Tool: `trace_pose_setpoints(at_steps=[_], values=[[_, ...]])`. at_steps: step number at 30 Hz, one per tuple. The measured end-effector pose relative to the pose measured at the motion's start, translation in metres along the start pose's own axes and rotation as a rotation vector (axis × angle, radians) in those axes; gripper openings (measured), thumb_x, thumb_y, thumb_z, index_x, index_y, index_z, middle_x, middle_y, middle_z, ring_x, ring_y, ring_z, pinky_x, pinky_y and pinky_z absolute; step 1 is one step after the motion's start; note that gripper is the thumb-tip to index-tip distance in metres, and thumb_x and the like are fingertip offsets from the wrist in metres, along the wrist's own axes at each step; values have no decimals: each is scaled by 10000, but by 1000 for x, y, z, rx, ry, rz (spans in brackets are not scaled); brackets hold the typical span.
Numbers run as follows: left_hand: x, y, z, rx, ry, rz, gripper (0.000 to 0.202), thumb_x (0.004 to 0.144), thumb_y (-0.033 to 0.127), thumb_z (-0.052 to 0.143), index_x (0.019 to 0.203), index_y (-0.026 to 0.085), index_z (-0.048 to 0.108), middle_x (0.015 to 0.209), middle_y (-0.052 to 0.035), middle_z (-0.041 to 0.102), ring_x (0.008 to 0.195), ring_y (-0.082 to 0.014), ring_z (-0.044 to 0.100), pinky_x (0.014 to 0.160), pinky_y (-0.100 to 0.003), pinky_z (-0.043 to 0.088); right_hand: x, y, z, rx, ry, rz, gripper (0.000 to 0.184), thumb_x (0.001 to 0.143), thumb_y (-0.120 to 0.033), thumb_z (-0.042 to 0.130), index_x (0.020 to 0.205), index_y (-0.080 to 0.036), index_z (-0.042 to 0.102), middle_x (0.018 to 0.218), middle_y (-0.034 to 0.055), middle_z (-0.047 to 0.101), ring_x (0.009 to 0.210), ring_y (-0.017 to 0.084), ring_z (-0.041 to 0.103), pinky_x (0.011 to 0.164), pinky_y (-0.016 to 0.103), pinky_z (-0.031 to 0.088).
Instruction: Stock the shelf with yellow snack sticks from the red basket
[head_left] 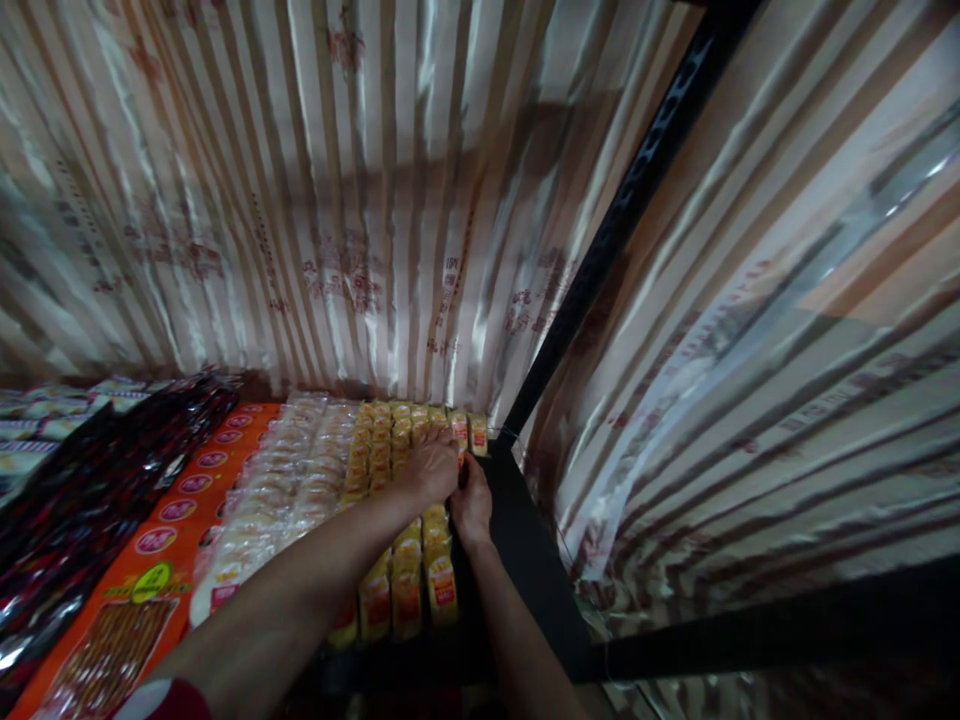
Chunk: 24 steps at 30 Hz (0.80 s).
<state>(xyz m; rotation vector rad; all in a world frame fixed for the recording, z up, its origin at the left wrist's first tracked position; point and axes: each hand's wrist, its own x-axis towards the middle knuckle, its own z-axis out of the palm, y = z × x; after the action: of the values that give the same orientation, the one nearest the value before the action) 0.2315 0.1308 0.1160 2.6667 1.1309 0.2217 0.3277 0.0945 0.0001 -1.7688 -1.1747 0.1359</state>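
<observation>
My left hand [436, 465] reaches over rows of small yellow packets [406, 590] with red labels, its fingers bent at the far end of a row. Close against it, my right hand [472, 503] has its fingers closed. Between the two hands shows a bit of a yellow packet [460, 456] with a red label; both hands seem to grip it, though the fingers hide most of it. Just beyond the fingertips stands another yellow packet [478, 434], at the right end of the back row.
Left of the yellow rows lie clear-wrapped pale round snacks [264, 500], orange packs [191, 485] of brown sticks, and dark shiny packets [90, 480]. A bare black shelf strip [529, 550] runs along the right. A black post [600, 240] rises at the corner, before printed corrugated sheeting [375, 200].
</observation>
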Motion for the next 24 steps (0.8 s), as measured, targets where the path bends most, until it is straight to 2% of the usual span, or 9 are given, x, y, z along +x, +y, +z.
trace_pose_setpoints(at_steps=[5,10,15,19,22,24], values=[[5,-8,1,-4,-11,-4,375,744,117,450,1098,82,570,1305,-141,465,1236,-240,361,1051,-381,258,5,3,7,15,-33,-47,467,715,-194,451,1164,-97,533,1100,154,598,1017,228,565,887,370,442],[4,-9,-3,-34,-39,-10,382,717,125,488,1086,87,582,1297,-144,474,1237,-251,361,1052,-376,249,4,4,10,38,-61,-59,437,778,-236,406,1167,-92,544,1127,170,594,1054,226,556,919,371,425],[3,-12,1,-65,-27,0,328,747,114,461,1042,70,596,1210,-150,540,1209,-235,397,1061,-363,236,5,2,11,23,-90,-78,428,794,-256,382,1161,-126,560,1106,137,623,1026,223,572,911,376,428],[1,-12,4,-94,11,8,307,750,96,454,1021,93,599,1219,-140,539,1218,-235,386,1063,-381,241,6,5,12,19,-109,-58,455,781,-272,379,1168,-105,553,1129,151,610,1036,231,565,909,385,429],[-4,-6,3,-190,58,-11,348,734,49,437,1033,137,591,1244,-112,528,1221,-232,380,1070,-399,227,6,9,9,53,-111,-48,500,766,-296,396,1208,-91,510,1179,161,577,1086,234,536,932,403,409],[-10,1,1,-316,60,-24,374,725,26,418,1044,127,584,1269,-114,507,1206,-240,391,1063,-404,231,5,12,5,79,-96,-45,518,746,-319,423,1198,-82,511,1178,169,575,1094,241,528,935,414,403]])
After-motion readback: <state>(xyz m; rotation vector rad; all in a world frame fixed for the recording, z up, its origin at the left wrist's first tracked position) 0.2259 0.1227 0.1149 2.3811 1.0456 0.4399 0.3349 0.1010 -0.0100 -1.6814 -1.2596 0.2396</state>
